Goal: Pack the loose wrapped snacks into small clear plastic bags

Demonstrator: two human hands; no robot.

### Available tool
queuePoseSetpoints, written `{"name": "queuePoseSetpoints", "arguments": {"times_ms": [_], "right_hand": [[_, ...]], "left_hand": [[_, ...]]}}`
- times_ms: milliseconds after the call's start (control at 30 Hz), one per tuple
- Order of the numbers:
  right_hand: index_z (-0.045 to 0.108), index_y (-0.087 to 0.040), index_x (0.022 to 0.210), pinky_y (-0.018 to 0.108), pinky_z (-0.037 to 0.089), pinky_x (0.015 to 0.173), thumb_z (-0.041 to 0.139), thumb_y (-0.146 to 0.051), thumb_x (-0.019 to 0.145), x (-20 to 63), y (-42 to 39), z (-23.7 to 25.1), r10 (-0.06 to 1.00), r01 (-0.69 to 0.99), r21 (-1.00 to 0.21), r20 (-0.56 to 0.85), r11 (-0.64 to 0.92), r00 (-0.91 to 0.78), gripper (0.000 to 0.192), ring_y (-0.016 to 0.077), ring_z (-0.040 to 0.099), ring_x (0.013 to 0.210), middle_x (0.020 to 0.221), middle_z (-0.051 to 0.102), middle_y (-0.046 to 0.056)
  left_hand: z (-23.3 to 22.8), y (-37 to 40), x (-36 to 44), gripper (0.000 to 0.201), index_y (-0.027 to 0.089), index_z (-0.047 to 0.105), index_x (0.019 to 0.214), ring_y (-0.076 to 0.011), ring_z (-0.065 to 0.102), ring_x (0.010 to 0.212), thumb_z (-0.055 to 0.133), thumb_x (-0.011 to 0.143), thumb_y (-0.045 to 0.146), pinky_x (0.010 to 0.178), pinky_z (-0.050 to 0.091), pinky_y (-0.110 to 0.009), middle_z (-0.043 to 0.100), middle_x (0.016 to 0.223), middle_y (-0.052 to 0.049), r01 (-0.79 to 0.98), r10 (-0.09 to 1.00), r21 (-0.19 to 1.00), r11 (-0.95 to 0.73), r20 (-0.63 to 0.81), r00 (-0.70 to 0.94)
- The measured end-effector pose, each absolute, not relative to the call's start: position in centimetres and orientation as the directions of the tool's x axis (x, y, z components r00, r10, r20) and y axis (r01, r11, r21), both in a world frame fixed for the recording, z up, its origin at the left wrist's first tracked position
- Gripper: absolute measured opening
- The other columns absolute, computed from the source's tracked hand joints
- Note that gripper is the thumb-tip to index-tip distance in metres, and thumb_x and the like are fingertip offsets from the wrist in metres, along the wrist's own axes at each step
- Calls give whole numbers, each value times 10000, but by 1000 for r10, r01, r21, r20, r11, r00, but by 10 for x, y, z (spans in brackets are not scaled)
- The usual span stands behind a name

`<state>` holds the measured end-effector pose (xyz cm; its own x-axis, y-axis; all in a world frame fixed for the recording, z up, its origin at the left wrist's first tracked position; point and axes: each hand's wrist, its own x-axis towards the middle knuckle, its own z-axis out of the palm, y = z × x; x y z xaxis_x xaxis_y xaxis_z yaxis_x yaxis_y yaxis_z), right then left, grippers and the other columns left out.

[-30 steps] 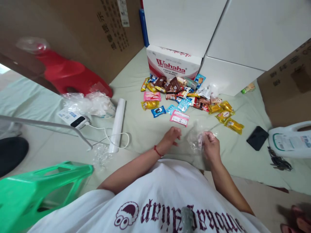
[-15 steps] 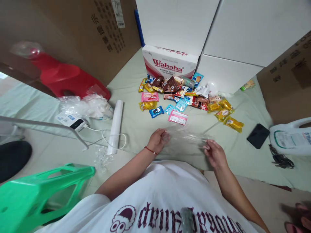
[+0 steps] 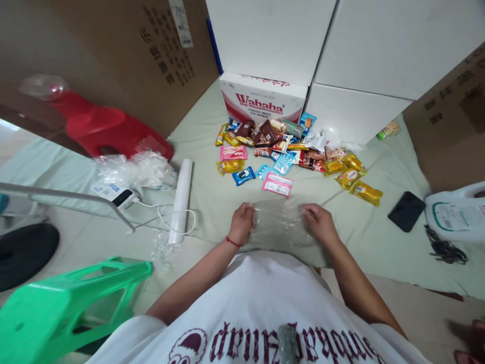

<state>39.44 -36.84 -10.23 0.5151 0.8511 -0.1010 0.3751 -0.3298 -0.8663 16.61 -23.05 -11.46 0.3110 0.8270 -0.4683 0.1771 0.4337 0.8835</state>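
A clear plastic bag [image 3: 278, 222] is stretched between my two hands, low over the green sheet. My left hand [image 3: 241, 222] is closed on its left edge. On the other side, my right hand [image 3: 318, 220] pinches the right edge, slightly blurred. Just beyond the bag lies a pink-and-white snack packet [image 3: 277, 185]. Behind it is a pile of wrapped snacks, among them a blue packet [image 3: 243, 176], a pink packet [image 3: 233, 152], brown packets [image 3: 269, 131] and yellow-wrapped snacks [image 3: 366, 193] on the right.
A Wahaha water carton [image 3: 265, 98] stands behind the snacks, against white boxes [image 3: 273, 40]. To the left are a red jug [image 3: 109, 126], a white roll [image 3: 181, 202] and a green stool [image 3: 76, 298]. A black phone-like slab [image 3: 406, 211] and white bottle [image 3: 458, 215] lie right.
My right hand has moved left, nearer my left hand, and the plastic bag now hangs wider and flatter between them. The snacks have not moved.
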Motion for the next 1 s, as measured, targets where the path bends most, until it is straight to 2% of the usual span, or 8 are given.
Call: {"name": "queuePoseSetpoints", "arguments": {"times_ms": [133, 267, 367, 467, 667, 767, 867, 1000], "right_hand": [[639, -207, 834, 235, 386, 449, 756, -543, 694, 408, -373, -109, 665, -173, -919, -378, -355, 644, 382, 138, 539, 511, 600, 574, -42], [606, -203, 772, 222, 337, 413, 799, -569, 651, 408, -379, -104, 656, -240, -907, -417, -347, 629, 430, 103, 480, 443, 549, 527, -67], [600, -211, 765, 223, 339, 405, 788, -564, 650, 401, -375, -99, 661, -254, -895, -443, -367, 606, 416, 110, 498, 448, 550, 524, -67], [594, -217, 757, 220, 339, 407, 783, -535, 633, 399, -369, -96, 653, -271, -882, -468, -385, 596, 390, 117, 515, 459, 549, 524, -68], [582, -214, 730, 228, 341, 420, 766, -587, 628, 420, -393, -107, 581, -258, -844, -516, -470, 629, 429, 123, 507, 465, 555, 520, -57], [579, -214, 737, 263, 399, 463, 699, -640, 696, 440, -416, -112, 576, -153, -783, -560, -602, 596, 445, 149, 531, 503, 590, 527, -34], [670, -195, 912, 377, 536, 662, 673, -645, 753, 462, -426, -106, 678, 267, -727, -353, -632, 645, 477, 239, 643, 741, 794, 657, 60], [555, -243, 1454, 579, 378, 1147, 767, -499, 793, 468, -404, -88, 960, 836, -506, 54, -212, 276, 739, 367, 396, 1448, 1523, 507, 159]], "left_hand": [[-107, -219, 134, 196, 219, 525, 843, -101, 362, 423, 635, 805, 377, 435, 248, -224, 480, 566, 73, 271, 843, 862, 429, -490, 221], [-81, -228, 117, 245, 222, 619, 998, -189, 578, 769, 652, 755, 236, 703, 471, -304, 626, 891, -43, 414, 977, 888, -198, 146, 154], [-72, -247, 136, 118, 249, 679, 913, -231, 622, 890, 604, 828, 218, 829, 494, -359, 673, 931, -91, 206, 613, 724, -658, 358, 704], [-86, -256, 176, 162, 240, 704, 879, -254, 652, 1032, 554, 896, 181, 933, 484, -395, 719, 949, -115, 5, 163, 603, -798, 207, 965], [-132, -230, 220, 398, 207, 626, 1349, -316, 438, 1473, 485, 978, 196, 1224, 207, -627, 570, 1516, -161, 404, 514, 469, -785, 128, 848], [-138, -226, 218, 468, 237, 522, 1488, -331, 341, 1543, 447, 1029, 287, 1235, 75, -692, 453, 1627, -152, 470, 579, 456, -756, 130, 805], [-137, -229, 216, 477, 308, 521, 1506, -349, 235, 1591, 443, 1035, 300, 1227, -35, -718, 360, 1690, -99, 450, 548, 420, -788, 145, 824], [-137, -234, 217, 523, 350, 475, 1552, -361, 169, 1610, 474, 1029, 364, 1236, -52, -714, 318, 1710, -67, 411, 491, 363, -836, 159, 857]]}}
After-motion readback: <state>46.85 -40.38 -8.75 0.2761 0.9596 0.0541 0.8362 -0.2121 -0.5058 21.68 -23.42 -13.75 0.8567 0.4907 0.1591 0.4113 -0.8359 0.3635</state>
